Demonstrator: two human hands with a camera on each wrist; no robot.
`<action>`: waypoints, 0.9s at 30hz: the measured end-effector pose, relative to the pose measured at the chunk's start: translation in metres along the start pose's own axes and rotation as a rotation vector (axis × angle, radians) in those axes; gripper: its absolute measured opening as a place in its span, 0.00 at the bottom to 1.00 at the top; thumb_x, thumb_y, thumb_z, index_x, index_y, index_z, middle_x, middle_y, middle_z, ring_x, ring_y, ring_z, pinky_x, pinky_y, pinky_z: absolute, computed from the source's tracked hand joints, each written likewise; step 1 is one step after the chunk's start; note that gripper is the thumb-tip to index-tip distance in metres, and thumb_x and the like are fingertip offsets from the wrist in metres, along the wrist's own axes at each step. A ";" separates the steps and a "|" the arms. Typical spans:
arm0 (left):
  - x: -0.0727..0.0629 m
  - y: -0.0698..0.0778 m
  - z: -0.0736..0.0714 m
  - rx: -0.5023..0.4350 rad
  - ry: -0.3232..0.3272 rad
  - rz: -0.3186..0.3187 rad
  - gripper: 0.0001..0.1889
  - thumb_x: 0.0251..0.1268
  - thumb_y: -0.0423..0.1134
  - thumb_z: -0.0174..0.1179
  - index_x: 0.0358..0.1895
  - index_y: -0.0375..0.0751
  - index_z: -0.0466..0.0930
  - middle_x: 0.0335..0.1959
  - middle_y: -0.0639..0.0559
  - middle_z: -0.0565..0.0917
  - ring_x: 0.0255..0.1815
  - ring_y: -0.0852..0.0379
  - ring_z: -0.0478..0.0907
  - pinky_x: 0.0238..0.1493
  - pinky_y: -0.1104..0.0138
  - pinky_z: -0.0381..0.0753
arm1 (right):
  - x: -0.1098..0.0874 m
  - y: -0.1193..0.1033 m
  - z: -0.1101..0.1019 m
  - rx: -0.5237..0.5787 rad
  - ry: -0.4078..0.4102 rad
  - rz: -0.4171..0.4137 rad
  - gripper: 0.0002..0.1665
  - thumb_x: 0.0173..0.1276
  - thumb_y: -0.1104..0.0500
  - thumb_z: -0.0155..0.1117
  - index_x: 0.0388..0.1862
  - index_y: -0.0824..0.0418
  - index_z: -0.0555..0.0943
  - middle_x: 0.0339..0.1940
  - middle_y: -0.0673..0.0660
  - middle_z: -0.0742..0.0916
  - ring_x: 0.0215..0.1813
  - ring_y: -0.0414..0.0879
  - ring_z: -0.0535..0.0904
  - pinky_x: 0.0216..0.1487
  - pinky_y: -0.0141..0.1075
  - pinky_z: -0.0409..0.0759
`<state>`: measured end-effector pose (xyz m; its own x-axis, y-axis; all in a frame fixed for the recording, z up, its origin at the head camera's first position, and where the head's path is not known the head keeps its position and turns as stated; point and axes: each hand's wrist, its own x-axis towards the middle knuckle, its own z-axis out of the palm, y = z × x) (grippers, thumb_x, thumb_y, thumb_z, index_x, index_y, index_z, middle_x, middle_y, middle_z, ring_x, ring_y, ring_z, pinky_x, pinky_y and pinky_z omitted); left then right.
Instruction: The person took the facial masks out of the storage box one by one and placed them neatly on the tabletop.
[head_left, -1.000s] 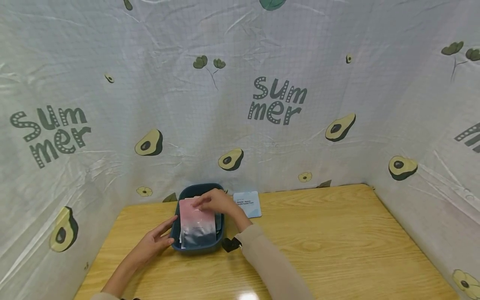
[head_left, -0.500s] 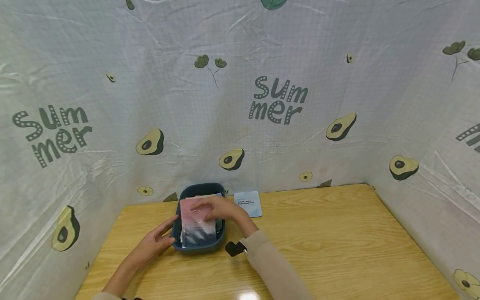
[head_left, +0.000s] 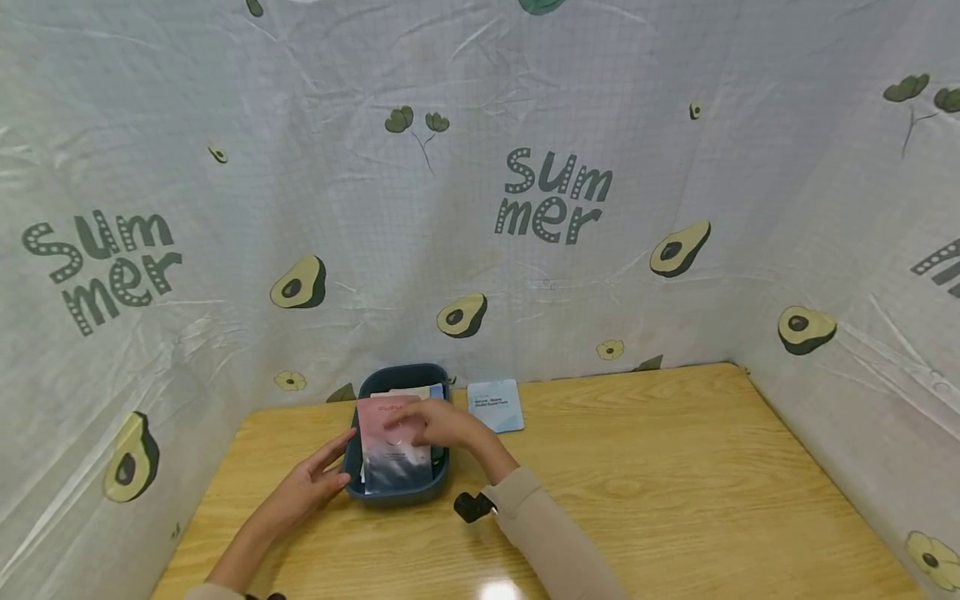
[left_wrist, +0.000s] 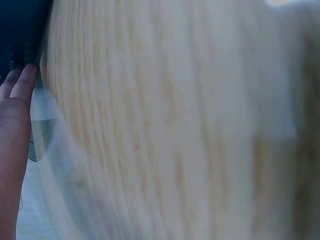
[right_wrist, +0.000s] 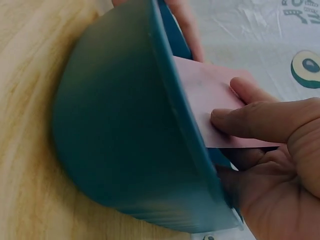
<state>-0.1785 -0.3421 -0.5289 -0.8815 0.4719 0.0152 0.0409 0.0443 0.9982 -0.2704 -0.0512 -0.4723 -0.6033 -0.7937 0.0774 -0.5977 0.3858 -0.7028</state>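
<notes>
A dark blue plastic basket [head_left: 401,500] stands at the back left of the wooden table, holding several flat packets. On top lies a pink-and-silver foil packet [head_left: 396,475], its pink end raised above the others. My right hand [head_left: 442,423] reaches over the basket's right rim and pinches this packet. In the right wrist view, thumb and a finger lie on the packet's pink face [right_wrist: 200,90], while other fingers go beneath it, partly hidden by the rim. My left hand [head_left: 307,485] rests against the basket's left wall with fingers fairly straight and thumb spread.
A light blue square packet [head_left: 496,406] with printed text lies right of the basket. White sheeting [head_left: 555,308] with avocado prints rises behind and at both sides of the table [head_left: 645,483]. A black heart-shaped piece [head_left: 472,507] hangs by the right sleeve.
My right hand has shifted slightly right and its fingers have spread on the packet. More of the packets behind the pink one show now. The left hand has stayed at the basket.
</notes>
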 end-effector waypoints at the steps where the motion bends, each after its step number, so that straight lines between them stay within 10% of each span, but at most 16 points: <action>1: 0.001 0.000 0.000 -0.005 -0.002 0.002 0.37 0.79 0.26 0.50 0.83 0.37 0.42 0.80 0.26 0.36 0.67 0.74 0.68 0.63 0.73 0.73 | 0.001 0.000 0.000 0.003 -0.003 -0.003 0.29 0.65 0.73 0.67 0.63 0.52 0.84 0.66 0.49 0.83 0.53 0.35 0.75 0.41 0.24 0.73; 13: 0.004 -0.001 0.000 -0.016 0.003 0.001 0.37 0.78 0.26 0.50 0.83 0.36 0.43 0.80 0.26 0.37 0.67 0.73 0.69 0.64 0.71 0.74 | 0.001 -0.001 -0.007 0.007 0.057 -0.043 0.27 0.68 0.69 0.69 0.63 0.51 0.84 0.64 0.46 0.84 0.59 0.36 0.76 0.52 0.25 0.76; 21: 0.003 0.001 0.004 -0.012 0.010 0.013 0.37 0.78 0.26 0.51 0.82 0.34 0.42 0.79 0.23 0.36 0.67 0.72 0.70 0.64 0.71 0.74 | -0.010 0.001 -0.025 0.229 0.163 -0.030 0.27 0.68 0.70 0.67 0.64 0.51 0.84 0.62 0.47 0.84 0.44 0.39 0.74 0.40 0.28 0.74; 27: 0.003 -0.001 0.003 -0.025 -0.017 0.033 0.36 0.78 0.24 0.48 0.83 0.34 0.41 0.80 0.24 0.35 0.69 0.71 0.68 0.65 0.71 0.73 | -0.023 0.004 -0.041 0.337 0.297 -0.020 0.25 0.70 0.67 0.68 0.63 0.48 0.84 0.65 0.45 0.82 0.57 0.39 0.76 0.48 0.30 0.79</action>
<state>-0.1796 -0.3381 -0.5302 -0.8717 0.4877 0.0472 0.0577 0.0064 0.9983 -0.2804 -0.0125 -0.4476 -0.7482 -0.6108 0.2591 -0.4355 0.1576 -0.8863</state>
